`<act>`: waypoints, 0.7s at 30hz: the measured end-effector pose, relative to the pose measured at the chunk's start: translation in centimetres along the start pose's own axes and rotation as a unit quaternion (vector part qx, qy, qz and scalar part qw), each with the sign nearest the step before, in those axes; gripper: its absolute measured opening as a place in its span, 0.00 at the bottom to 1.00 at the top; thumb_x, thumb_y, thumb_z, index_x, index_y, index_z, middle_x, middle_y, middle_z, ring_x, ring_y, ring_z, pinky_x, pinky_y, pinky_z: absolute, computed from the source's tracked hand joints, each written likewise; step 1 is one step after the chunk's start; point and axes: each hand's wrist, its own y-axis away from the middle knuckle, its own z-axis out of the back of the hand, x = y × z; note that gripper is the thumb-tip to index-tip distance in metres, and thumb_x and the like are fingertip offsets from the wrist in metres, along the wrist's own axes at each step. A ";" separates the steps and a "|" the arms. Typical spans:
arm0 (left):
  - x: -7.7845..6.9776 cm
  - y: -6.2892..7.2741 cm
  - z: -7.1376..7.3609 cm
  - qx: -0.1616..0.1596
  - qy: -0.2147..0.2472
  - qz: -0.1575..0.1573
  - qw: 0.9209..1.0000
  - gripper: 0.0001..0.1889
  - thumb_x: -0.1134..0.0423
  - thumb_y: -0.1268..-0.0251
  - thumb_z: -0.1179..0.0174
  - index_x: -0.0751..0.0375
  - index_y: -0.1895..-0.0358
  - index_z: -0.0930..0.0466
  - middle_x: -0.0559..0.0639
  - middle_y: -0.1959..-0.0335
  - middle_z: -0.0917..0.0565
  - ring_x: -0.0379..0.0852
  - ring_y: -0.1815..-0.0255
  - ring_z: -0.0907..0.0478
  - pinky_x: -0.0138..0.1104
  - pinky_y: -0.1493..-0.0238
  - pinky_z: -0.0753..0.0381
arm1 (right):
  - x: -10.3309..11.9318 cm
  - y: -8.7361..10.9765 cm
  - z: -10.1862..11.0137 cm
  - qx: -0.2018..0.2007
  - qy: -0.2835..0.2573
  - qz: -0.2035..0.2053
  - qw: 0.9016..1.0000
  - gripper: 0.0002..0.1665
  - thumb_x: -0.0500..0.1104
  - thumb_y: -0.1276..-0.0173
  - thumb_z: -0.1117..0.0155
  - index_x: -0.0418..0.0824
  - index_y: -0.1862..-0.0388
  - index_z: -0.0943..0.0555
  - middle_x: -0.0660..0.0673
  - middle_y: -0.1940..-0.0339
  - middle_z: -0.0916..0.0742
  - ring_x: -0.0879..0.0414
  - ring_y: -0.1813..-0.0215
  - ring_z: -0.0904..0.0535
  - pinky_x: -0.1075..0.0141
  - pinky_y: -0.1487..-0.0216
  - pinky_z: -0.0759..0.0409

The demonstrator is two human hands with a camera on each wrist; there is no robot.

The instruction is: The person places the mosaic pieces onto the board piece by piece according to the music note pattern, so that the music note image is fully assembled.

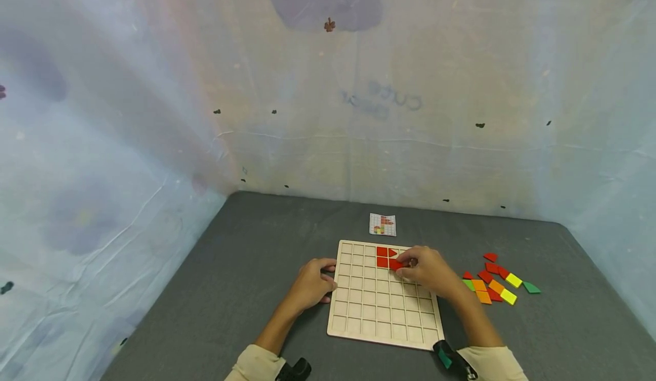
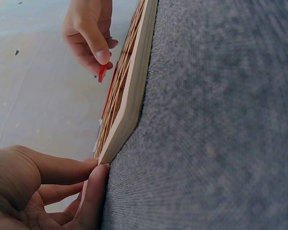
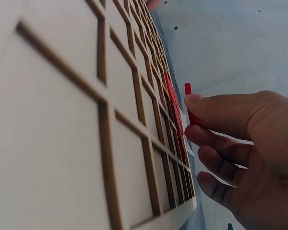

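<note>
Red flat tile (image 2: 102, 73), just one, pinched in the right hand (image 1: 425, 268) over one pale wooden grid board (image 1: 369, 298); left hand (image 1: 310, 284) pinches its left edge. Three red pieces (image 1: 382, 251) sit on it, two yellow tiles (image 1: 513, 280) lie off right, one printed card (image 1: 382, 225) behind.

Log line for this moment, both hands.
left hand: grips grid board edge | right hand: pinches red tile above board | loose tiles: right of board

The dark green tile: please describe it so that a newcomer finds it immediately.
On the grey table lies a wooden grid board. Right of it is a loose group of coloured tiles. The dark green tile is the rightmost piece there, clearly deeper in colour than the light green tile.
</note>
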 end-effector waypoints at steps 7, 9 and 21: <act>0.0 0.0 0.0 0.001 0.001 0.002 1.000 0.28 0.78 0.39 0.33 0.73 0.33 0.22 0.63 0.43 0.21 0.46 0.58 0.16 0.37 0.75 0.11 | 0.5 -0.6 -0.6 0.007 0.015 0.010 1.000 0.16 0.41 0.33 0.22 0.37 0.48 0.10 0.47 0.57 0.11 0.55 0.58 0.24 0.62 0.59 0.23; 0.0 0.0 0.0 0.001 0.001 0.002 1.000 0.28 0.78 0.39 0.33 0.73 0.32 0.22 0.63 0.43 0.21 0.46 0.58 0.16 0.37 0.75 0.11 | 0.6 -0.7 -0.8 0.011 0.020 0.017 1.000 0.16 0.41 0.33 0.22 0.37 0.48 0.10 0.47 0.57 0.11 0.56 0.59 0.24 0.63 0.59 0.23; -0.1 0.1 0.0 0.004 0.002 0.002 1.000 0.28 0.78 0.38 0.33 0.74 0.32 0.23 0.63 0.42 0.21 0.46 0.58 0.16 0.37 0.74 0.11 | 1.3 -1.0 -1.5 0.025 0.012 0.064 0.998 0.12 0.38 0.34 0.22 0.34 0.53 0.10 0.49 0.63 0.14 0.59 0.61 0.23 0.67 0.61 0.20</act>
